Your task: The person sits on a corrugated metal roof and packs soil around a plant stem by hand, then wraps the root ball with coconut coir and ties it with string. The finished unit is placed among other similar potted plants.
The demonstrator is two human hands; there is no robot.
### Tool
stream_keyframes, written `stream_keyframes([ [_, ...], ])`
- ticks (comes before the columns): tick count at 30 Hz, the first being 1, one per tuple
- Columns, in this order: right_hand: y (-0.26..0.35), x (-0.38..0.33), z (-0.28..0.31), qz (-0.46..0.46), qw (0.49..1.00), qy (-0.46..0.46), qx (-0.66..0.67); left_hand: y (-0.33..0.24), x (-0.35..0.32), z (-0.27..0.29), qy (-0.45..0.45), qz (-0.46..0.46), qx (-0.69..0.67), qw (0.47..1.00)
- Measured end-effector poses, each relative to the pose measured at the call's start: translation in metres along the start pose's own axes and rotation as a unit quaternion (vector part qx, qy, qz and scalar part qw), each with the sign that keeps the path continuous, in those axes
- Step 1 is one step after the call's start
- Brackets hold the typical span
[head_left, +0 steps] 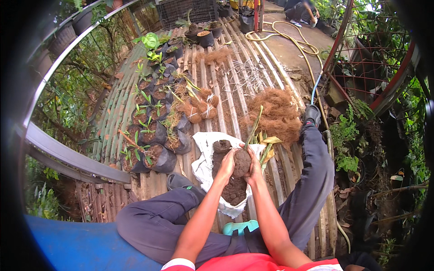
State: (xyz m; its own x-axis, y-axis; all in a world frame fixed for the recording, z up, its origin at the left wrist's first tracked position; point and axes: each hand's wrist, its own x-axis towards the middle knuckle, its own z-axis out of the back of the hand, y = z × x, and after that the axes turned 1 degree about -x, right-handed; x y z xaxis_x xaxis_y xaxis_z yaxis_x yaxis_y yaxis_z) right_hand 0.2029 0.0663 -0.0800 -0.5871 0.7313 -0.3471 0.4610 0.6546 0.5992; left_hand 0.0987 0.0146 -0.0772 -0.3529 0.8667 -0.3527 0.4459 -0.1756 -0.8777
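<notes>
Between my two hands is a rounded ball of dark, moist soil (242,163). My left hand (227,163) cups its left side, and my right hand (254,165) presses on the right side. A long, pointed green leaf (256,124) rises by the top of the ball; whether it is rooted in the ball I cannot tell. Below the hands, an opened white sack (203,159) holds loose dark soil (234,192) and a separate lump (221,147). Variegated yellow-green leaves (269,145) lie just beyond my right hand.
Brown coconut fibre (274,113) is heaped beyond the sack. Several string-tied fibre balls (199,109) sit to its left, near rows of seedlings in black bags (159,158). White strings (253,74) lie on the slats. A yellow hose (312,49) runs along the right; another person (302,12) crouches far off.
</notes>
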Motion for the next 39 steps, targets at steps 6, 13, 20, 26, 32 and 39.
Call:
stream_keyframes([
  [6, -0.005, 0.003, 0.007, -0.023, 1.000, -0.017, -0.006, -0.011, -0.012, -0.009, -0.032, 0.052, -0.003, 0.998],
  [13, -0.025, 0.018, 0.019, 0.039, 0.995, -0.052, -0.070, -0.012, -0.016, -0.013, -0.064, 0.014, 0.057, 0.996],
  [20, -0.020, 0.014, 0.016, 0.086, 0.991, 0.016, -0.105, -0.014, -0.015, -0.013, -0.079, 0.026, 0.092, 0.992],
  [26, -0.010, 0.012, 0.004, 0.145, 0.986, 0.048, -0.070, -0.016, -0.002, -0.007, -0.087, 0.061, 0.040, 0.994],
  [32, -0.005, -0.001, -0.005, 0.139, 0.989, 0.041, -0.019, -0.012, 0.010, 0.003, -0.045, 0.116, 0.064, 0.990],
  [39, 0.005, 0.001, -0.007, 0.130, 0.983, 0.084, -0.097, -0.035, -0.020, -0.015, -0.041, 0.128, -0.028, 0.991],
])
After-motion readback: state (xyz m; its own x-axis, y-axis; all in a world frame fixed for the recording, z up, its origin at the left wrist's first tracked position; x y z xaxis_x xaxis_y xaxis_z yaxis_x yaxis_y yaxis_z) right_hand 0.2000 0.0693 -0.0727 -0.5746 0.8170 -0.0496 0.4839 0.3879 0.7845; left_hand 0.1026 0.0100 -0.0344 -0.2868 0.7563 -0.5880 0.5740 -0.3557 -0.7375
